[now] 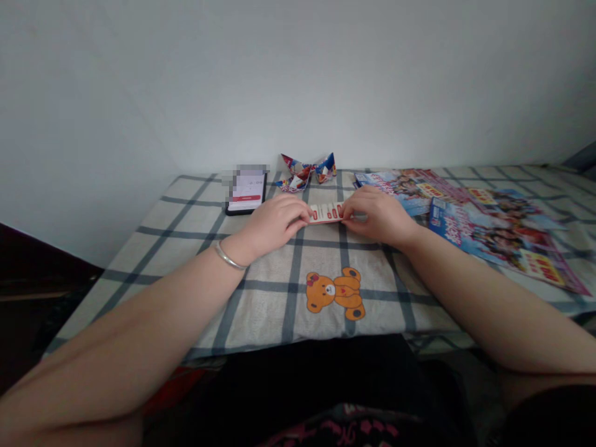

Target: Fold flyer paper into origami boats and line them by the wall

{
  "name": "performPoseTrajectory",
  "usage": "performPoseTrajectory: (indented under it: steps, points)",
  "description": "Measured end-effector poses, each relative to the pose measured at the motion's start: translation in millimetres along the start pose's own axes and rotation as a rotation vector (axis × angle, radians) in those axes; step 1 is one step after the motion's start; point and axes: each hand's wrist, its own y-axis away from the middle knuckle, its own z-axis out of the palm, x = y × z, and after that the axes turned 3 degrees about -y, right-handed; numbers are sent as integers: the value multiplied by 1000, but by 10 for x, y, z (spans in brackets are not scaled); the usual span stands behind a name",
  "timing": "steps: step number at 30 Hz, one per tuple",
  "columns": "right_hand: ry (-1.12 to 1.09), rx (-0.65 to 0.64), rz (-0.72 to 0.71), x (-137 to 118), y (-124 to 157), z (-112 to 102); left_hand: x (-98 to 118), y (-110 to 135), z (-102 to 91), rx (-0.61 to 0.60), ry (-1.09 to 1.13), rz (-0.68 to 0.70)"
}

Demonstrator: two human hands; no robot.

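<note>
The left hand [279, 218], wrist banded by a silver bangle [230, 255], and the right hand [379, 215] reach forward, palms down, fingertips pinching opposite ends of a folded paper strip [326, 213] low over the checked surface [261, 304]. Beyond them stand pointed paper folds [298, 175]; a smartphone [246, 191] lies left, overlapping printed leaflets [503, 239] right.

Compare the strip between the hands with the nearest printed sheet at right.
The strip is narrow; the sheet is far larger. The strip shows white with red marks; the sheet is multicoloured. The left hand and right hand hold the strip; neither holds the sheet. Both carry print.
</note>
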Motion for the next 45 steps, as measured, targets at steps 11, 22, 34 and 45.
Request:
performPoseTrajectory:
  steps: [11,22,34,45]
  points:
    - [18,-198,-10,-48,11,-1,64,-12,-14,-190,-60,20]
    - [-49,-234,39,-41,6,-15,147,-23,-47,-245,-170,-2]
    - [133,-160,210,-205,-46,74,373,-45,12,-246,-361,-33]
    - [275,-153,260,-312,-86,169,404,-101,95,-202,-455,-136]
